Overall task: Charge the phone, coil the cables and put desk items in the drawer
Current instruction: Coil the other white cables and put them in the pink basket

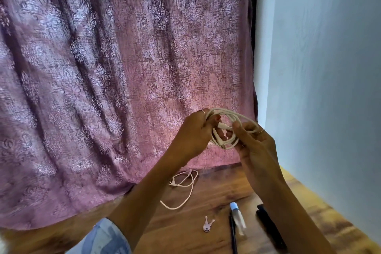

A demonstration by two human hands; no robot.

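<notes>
Foremost, a mauve patterned fabric curtain (pixel 115 80) filled the left and centre of the frame, hanging in folds down to the desk.

A pale blue-white painted wall (pixel 321 68) took up the right side.

A brown wood-grain desk top (pixel 208 225) ran across the lower centre and lower right.

Left hand (pixel 193 130), raised at centre right before the curtain: fingers curled round one side of a coiled white charging cable (pixel 228 128), a ring on one finger. A light blue patterned sleeve (pixel 105 237) showed at the lower left.

Right hand (pixel 251 140), just beside the left: thumb and fingers pinched the opposite side of the same coil, a ring on one finger. The coil was held in the air between both hands, well above the desk.

A second thin white cable (pixel 183 189) lay loose and uncoiled on the desk at the curtain's hem, below the hands.

A long black flat object (pixel 270 227), lower right; its kind could not be told.

A clear tube with a light blue cap (pixel 237 218) lay beside a slim black pen (pixel 233 235), touching or nearly so.

A small pair of silver keys (pixel 207 223) lay left of the pen, apart from it.
</notes>
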